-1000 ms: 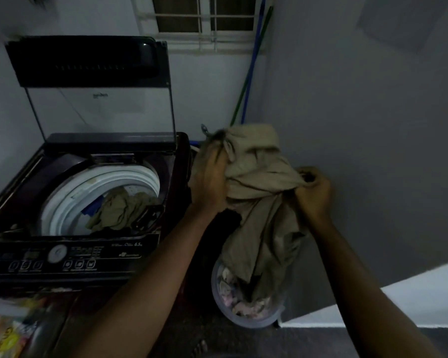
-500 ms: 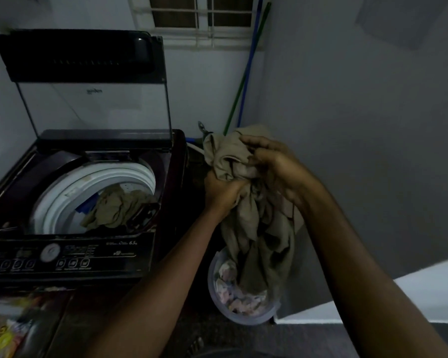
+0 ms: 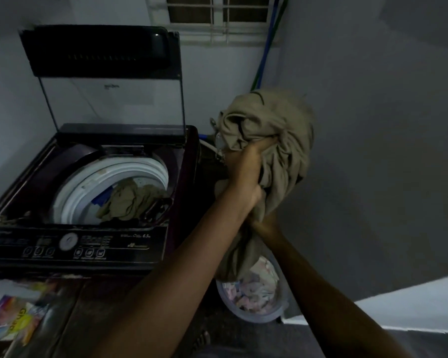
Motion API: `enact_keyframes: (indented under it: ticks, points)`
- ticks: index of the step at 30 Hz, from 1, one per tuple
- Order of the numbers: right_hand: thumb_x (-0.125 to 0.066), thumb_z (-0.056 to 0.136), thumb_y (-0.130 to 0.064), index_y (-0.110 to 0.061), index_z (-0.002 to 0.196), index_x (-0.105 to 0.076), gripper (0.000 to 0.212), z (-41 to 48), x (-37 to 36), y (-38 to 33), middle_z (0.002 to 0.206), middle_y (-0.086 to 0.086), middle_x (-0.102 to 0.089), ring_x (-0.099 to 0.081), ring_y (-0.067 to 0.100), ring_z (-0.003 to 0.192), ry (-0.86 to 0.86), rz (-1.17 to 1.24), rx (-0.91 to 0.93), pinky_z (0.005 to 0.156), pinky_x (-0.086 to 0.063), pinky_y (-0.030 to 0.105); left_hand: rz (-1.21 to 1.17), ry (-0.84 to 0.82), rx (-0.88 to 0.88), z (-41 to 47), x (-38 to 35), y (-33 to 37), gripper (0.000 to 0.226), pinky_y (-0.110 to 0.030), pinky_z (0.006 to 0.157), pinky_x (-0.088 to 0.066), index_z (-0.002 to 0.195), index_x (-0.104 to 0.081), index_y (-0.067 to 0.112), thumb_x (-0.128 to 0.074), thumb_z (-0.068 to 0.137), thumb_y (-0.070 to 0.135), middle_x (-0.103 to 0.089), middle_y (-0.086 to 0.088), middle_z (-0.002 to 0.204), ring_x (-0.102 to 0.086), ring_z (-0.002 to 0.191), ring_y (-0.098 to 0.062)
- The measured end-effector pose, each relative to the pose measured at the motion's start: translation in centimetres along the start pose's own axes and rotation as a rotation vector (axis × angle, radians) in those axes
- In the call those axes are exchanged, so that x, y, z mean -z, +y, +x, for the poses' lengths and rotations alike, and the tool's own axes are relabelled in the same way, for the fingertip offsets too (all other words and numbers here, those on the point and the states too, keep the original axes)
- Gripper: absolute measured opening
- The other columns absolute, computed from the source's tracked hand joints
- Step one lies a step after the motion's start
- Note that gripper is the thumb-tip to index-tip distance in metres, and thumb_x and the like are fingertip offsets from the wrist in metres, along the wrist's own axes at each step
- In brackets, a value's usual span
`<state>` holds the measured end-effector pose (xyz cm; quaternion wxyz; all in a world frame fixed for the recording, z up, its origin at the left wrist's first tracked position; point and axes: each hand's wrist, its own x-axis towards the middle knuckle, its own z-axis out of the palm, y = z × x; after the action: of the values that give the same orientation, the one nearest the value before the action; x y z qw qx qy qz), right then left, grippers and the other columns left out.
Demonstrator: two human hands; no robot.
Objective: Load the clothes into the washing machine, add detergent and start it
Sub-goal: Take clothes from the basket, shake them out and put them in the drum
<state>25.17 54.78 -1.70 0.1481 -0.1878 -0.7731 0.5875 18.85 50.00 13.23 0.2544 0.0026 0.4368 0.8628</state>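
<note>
Left hand (image 3: 246, 170) clenched round khaki garment (image 3: 282, 130), over laundry bucket (image 3: 256, 319), right hand (image 3: 265, 223) under cloth, fingers hidden, grip unclear, washing machine (image 3: 88, 241) open

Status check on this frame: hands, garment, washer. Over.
Left hand gripping khaki garment, bunched, right of washer. Right hand under the cloth, grip unseen. Lid up, drum unblocked, clothes already inside.

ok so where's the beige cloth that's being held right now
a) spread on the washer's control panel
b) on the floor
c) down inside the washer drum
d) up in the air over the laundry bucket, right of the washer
d: the left hand grips the beige cloth bunched up in the air, its tail hanging down over the bucket, right of the open washer.
</note>
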Motion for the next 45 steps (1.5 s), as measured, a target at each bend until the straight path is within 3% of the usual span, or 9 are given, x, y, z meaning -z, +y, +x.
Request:
enact_keyframes:
  ticks: [4, 9, 15, 18, 21, 26, 36, 41, 45]
  points:
    - [-0.07, 0.073, -0.048, 0.012, 0.119, -0.054, 0.077, 1.2, 0.6, -0.3, 0.121, 0.013, -0.057, -0.054, 0.012, 0.108, 0.262, 0.054, -0.014, 0.099, -0.045, 0.026, -0.041, -0.006, -0.05, 0.3, 1.4, 2.4, 0.053, -0.047, 0.089, -0.056, 0.122, -0.062, -0.005, -0.077, 0.074, 0.01, -0.065, -0.023, 0.121, -0.066, 0.106, -0.036]
    - [-0.06, 0.083, -0.009, -0.001, 0.104, -0.061, 0.022, 0.0, 7.2, -4.7, 0.102, 0.008, -0.063, -0.06, -0.002, 0.08, 0.484, 0.072, 0.05, 0.073, -0.049, 0.016, 0.803, 0.22, -0.525, 0.5, 7.3, 5.3, 0.012, -0.025, 0.067, -0.047, 0.075, -0.063, 0.015, -0.069, 0.069, 0.023, -0.068, 0.0, 0.08, -0.062, 0.074, -0.01]
    - [-0.043, 0.094, 0.004, -0.008, 0.085, -0.058, 0.022, 1.8, 6.9, -11.3, 0.075, -0.001, -0.057, -0.054, -0.001, 0.059, 0.605, 0.293, 0.01, 0.06, -0.048, 0.016, 1.357, 0.137, -0.365, 0.4, 8.2, 0.2, 0.042, -0.035, 0.081, -0.05, 0.116, -0.059, 0.009, -0.065, 0.08, 0.029, -0.064, -0.015, 0.119, -0.06, 0.108, -0.036]
    - [-0.057, 0.087, -0.013, -0.014, 0.099, -0.06, 0.012, 2.5, 6.0, -12.1, 0.098, 0.002, -0.064, -0.06, 0.013, 0.087, 0.423, 0.073, -0.047, 0.08, -0.051, 0.027, 1.152, -0.18, -0.301, 0.8, 8.7, -1.2, 0.086, -0.048, 0.103, -0.046, 0.143, -0.035, 0.024, -0.076, 0.069, 0.04, -0.049, -0.006, 0.141, -0.05, 0.128, -0.026]
    - [-0.057, 0.078, 0.007, -0.013, 0.126, -0.054, 0.052, 2.1, 7.5, -13.1, 0.119, 0.004, -0.062, -0.06, 0.017, 0.106, 0.045, 0.08, -0.052, 0.094, -0.05, 0.032, 1.162, -0.351, -0.248, 1.2, 9.7, -1.7, 0.124, -0.047, 0.113, -0.038, 0.149, -0.018, 0.03, -0.088, 0.049, 0.051, -0.033, -0.003, 0.151, -0.035, 0.14, -0.02]
    - [-0.047, 0.071, -0.001, -0.016, 0.122, -0.06, 0.055, 1.7, 8.3, -15.6, 0.119, 0.006, -0.066, -0.062, 0.024, 0.11, -0.379, 0.392, -0.111, 0.085, -0.053, 0.033, 1.089, 0.008, -0.368, 0.7, 8.4, -2.4, 0.115, -0.032, 0.101, -0.05, 0.132, -0.052, 0.019, -0.085, 0.037, 0.075, -0.061, 0.004, 0.131, -0.057, 0.12, -0.01]
    - [-0.053, 0.083, -0.011, -0.008, 0.135, -0.047, 0.053, 0.9, 8.6, -10.8, 0.134, 0.005, -0.057, -0.059, 0.016, 0.117, 0.006, 0.355, 0.101, 0.095, -0.048, 0.031, 0.775, 0.329, -0.473, 1.7, 4.8, 1.2, 0.053, -0.034, 0.078, -0.06, 0.102, -0.071, 0.012, -0.091, 0.055, 0.027, -0.072, 0.001, 0.101, -0.069, 0.091, -0.016]
    - [-0.087, 0.052, -0.053, -0.028, 0.152, -0.001, 0.133, -3.0, 5.4, -2.9, 0.147, -0.032, -0.017, -0.026, -0.02, 0.13, -0.004, 0.107, -0.022, 0.098, -0.036, 0.007, 0.578, 0.319, -0.426, 2.1, 3.9, 3.2, 0.06, -0.041, 0.077, -0.061, 0.098, -0.072, 0.012, -0.084, 0.046, 0.038, -0.074, 0.001, 0.095, -0.071, 0.087, -0.014]
    - [-0.092, 0.057, -0.036, -0.025, 0.141, -0.035, 0.102, -0.7, 1.2, 0.3, 0.142, -0.008, -0.047, -0.049, 0.002, 0.125, 0.018, 0.004, -0.066, 0.103, -0.046, 0.03, 0.43, 0.244, -0.404, 0.6, 2.8, 3.5, 0.041, -0.045, 0.08, -0.06, 0.093, -0.075, 0.01, -0.083, 0.055, 0.023, -0.075, -0.001, 0.093, -0.071, 0.088, -0.018]
